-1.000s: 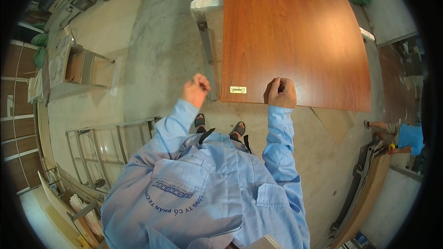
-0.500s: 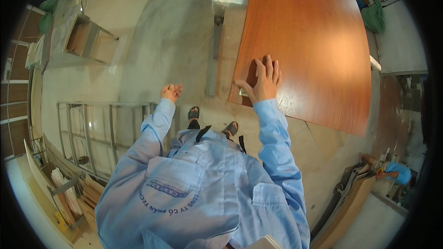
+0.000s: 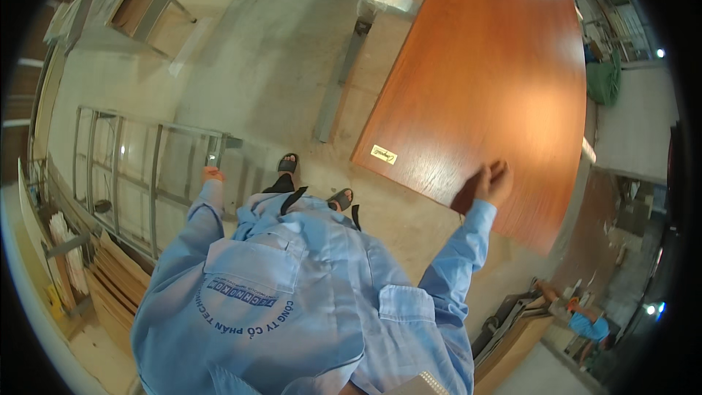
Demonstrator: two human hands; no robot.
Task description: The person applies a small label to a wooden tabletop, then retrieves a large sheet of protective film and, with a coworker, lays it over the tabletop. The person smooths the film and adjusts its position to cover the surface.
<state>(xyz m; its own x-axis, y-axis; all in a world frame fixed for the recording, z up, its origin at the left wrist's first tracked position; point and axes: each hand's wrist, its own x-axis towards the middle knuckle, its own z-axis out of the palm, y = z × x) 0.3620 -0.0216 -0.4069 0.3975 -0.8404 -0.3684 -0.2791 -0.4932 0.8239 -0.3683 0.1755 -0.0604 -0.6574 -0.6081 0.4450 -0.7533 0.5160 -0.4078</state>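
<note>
A large reddish-brown wooden panel lies flat to my right, raised above the floor. Near its close left corner is a small pale yellow label with handwriting. My right hand is over the panel's near edge, its fingers loosely curled and nothing visible in them; a shadow falls beside it. Whether it touches the surface I cannot tell. At my left side, my left hand is closed, in front of a metal frame. What it holds, if anything, is hidden.
A grey metal leg or beam with a wrapped end is left of the panel. A small table-like stand is at the far left. Boards lean at lower left and lower right. Another person is at the right.
My right hand has moved right and nearer along the panel, off the label, its fingers now curled. My left hand has swung left and lower. My view has turned.
</note>
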